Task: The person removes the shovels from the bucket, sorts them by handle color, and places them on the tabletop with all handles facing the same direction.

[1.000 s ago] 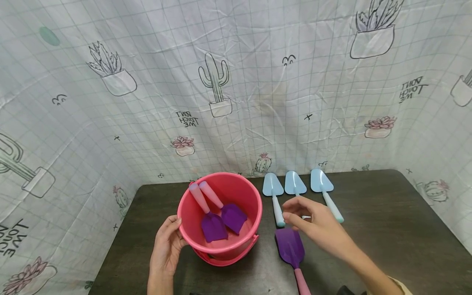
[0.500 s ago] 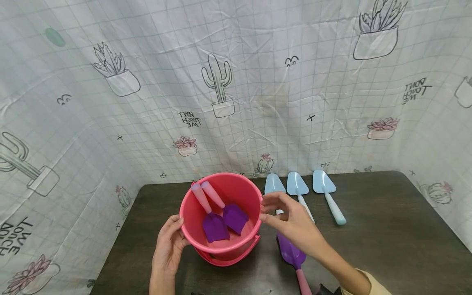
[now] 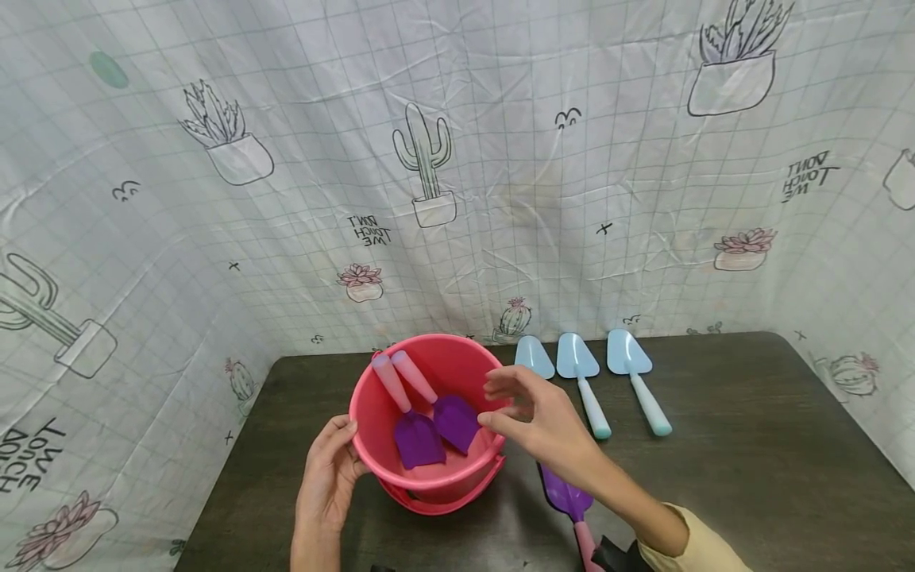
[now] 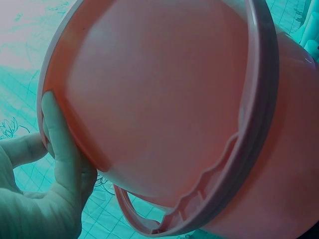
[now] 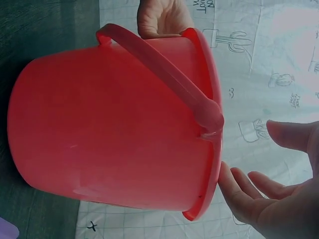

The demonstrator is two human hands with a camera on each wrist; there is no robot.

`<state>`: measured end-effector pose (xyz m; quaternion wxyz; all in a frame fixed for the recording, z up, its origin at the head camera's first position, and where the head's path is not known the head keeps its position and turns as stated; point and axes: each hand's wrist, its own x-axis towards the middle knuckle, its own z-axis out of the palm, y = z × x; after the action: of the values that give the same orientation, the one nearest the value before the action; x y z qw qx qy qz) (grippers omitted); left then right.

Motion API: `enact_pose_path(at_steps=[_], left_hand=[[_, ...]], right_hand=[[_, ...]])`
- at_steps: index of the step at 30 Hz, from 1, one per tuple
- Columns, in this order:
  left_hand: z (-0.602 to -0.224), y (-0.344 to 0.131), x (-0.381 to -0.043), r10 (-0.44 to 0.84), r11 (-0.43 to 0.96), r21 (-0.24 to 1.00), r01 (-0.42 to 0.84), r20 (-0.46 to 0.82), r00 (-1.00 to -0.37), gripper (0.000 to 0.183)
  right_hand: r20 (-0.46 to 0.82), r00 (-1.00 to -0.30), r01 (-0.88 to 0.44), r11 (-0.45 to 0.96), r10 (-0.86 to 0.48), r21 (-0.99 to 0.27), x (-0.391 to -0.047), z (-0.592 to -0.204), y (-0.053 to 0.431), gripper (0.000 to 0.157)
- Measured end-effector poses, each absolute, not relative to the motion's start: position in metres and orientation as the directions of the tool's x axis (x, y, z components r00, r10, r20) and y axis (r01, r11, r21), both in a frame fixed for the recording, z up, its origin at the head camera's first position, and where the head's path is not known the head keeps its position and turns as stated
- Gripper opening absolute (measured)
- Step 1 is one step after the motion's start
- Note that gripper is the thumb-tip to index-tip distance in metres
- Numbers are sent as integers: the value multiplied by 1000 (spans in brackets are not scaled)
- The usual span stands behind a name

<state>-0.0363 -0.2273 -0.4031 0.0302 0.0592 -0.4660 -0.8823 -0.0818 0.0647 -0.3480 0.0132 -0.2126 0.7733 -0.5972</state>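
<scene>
A red-pink bucket [image 3: 452, 489] stands on the table in the head view, with two small purple shovels inside, one nearer [image 3: 419, 441] and one beside it [image 3: 456, 423], pink handles leaning on the rim. My left hand [image 3: 329, 469] grips the bucket's left rim; the left wrist view shows its fingers [image 4: 60, 144] along the outer wall. My right hand [image 3: 536, 417] hovers at the right rim, thumb and fingers apart, holding nothing. In the right wrist view a fingertip [image 5: 225, 174] meets or nearly meets the rim; contact is unclear.
Another purple shovel [image 3: 567, 496] lies right of the bucket, partly behind my right forearm. Light-blue trowels lie at the back: left [image 3: 534, 357], middle [image 3: 577, 355] and right [image 3: 629, 352]. A patterned cloth [image 3: 500, 159] hangs behind the dark table [image 3: 750, 429].
My right hand has moved left, from over the trowel handles to the bucket's right rim. My left hand keeps its grip, and the bucket stays in place.
</scene>
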Motion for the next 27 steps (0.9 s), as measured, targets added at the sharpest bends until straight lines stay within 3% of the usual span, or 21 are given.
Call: enact_pose_path(at_steps=[27], left_hand=[[-403, -228, -37, -109, -549, 836, -11, -84, -991, 15]], right_hand=[[207, -882, -331, 243, -423, -912, -101, -345, 40, 46]])
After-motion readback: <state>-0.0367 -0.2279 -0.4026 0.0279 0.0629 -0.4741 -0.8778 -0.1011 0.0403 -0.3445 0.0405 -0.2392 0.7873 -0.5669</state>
